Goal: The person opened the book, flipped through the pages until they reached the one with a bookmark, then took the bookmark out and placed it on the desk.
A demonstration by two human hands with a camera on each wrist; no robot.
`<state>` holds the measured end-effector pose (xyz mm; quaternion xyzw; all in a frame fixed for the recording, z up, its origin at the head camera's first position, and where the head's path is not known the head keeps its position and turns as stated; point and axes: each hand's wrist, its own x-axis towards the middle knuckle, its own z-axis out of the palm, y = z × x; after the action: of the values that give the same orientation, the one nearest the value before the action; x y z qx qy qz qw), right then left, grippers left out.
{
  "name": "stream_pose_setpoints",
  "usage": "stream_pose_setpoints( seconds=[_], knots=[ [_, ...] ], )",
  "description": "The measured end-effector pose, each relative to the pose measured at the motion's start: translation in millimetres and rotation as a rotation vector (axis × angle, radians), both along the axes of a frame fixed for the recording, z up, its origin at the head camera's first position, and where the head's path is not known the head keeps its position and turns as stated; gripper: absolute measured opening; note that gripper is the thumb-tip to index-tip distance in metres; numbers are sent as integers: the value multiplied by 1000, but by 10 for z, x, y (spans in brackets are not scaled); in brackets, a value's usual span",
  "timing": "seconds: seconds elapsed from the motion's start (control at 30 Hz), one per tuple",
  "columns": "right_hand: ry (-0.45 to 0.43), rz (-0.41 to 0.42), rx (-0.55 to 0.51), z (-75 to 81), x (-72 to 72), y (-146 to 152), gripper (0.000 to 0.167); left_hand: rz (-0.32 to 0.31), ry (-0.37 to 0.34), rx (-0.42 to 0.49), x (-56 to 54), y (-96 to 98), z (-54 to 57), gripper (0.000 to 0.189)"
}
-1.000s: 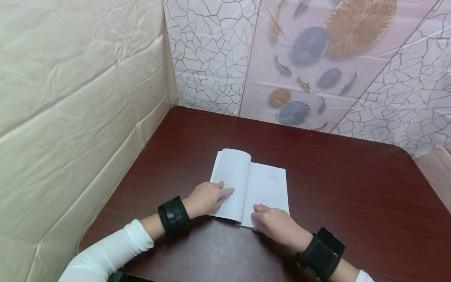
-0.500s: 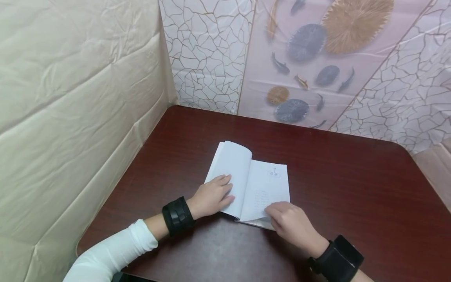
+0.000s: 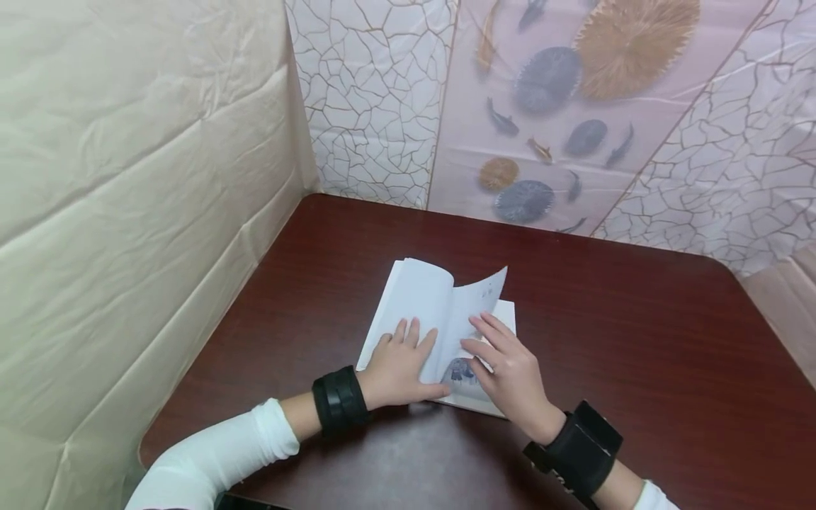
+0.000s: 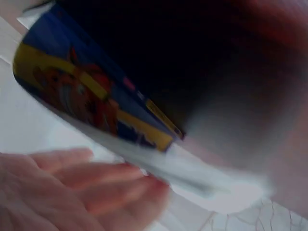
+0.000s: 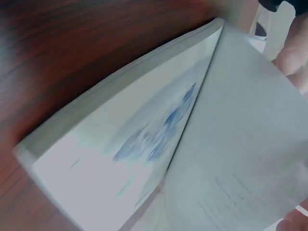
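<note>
A book (image 3: 417, 297) lies spread on the table, its left pages bulging up. My left hand (image 3: 398, 365) rests on the left pages with fingers spread and the thumb near the spine. One leaf (image 3: 468, 301) on the right side stands raised and curved, uncovering a page with a bluish picture (image 3: 464, 372). Loosely extended, the fingers of my right hand (image 3: 510, 368) touch the raised leaf from its right. In the right wrist view the leaf (image 5: 240, 130) hides most of that hand. The left wrist view, blurred, has the book's colourful cartoon cover (image 4: 82, 91) above the left fingers.
Dark reddish-brown wooden table (image 3: 637, 340) lies under the book. A cream fabric wall (image 3: 146, 177) borders its left side, and a patterned curtain (image 3: 510, 142) hangs behind. A black object (image 3: 248, 501) shows at the bottom edge.
My right hand has moved from the lower right corner of the book up and left, raising a leaf. The left hand has shifted slightly right and down, fingers spread wider.
</note>
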<state>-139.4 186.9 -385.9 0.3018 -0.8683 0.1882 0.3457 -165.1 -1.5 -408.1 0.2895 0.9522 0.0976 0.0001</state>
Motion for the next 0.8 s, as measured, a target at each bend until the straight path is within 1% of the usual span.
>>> stream_pose_setpoints(
  seconds=[0.07, 0.13, 0.2, 0.27, 0.33, 0.37, 0.43, 0.5, 0.57, 0.6, 0.63, 0.73, 0.8],
  knots=[
    [-2, -1, -14, -2, -10, -41, 44, 20, 23, -3, 12, 51, -20, 77],
    [-33, -23, -30, -22, -12, -51, 57, 41, 55, -4, 11, 84, -27, 69],
    [-103, -62, -32, -45, 0, -38, 68, 69, 81, 25, -14, 93, -19, 63],
    [-209, -102, -12, -69, 19, -4, 72, 101, 89, 87, -55, 67, -2, 58],
    [-346, -138, 54, -92, 49, 42, 71, 137, 86, 176, -104, 13, 20, 56],
    [-415, -148, 106, -105, 64, 68, 69, 153, 69, 223, -130, -18, 30, 57],
    [-554, -136, 237, -139, 90, 117, 66, 177, 45, 282, -178, -82, 42, 61],
    [-667, -105, 359, -183, 112, 154, 65, 186, 30, 302, -212, -130, 50, 68],
    [-734, -72, 439, -225, 127, 174, 65, 187, 19, 273, -227, -152, 45, 74],
    [-755, -63, 461, -239, 132, 178, 64, 181, 33, 241, -232, -156, 37, 72],
    [-753, -58, 476, -248, 137, 180, 64, 174, 47, 211, -234, -156, 27, 70],
    [-694, -56, 497, -253, 143, 182, 56, 155, 103, 100, -235, -144, -11, 55],
    [-652, -50, 511, -247, 142, 195, 49, 136, 139, 53, -240, -140, -21, 43]
  ],
)
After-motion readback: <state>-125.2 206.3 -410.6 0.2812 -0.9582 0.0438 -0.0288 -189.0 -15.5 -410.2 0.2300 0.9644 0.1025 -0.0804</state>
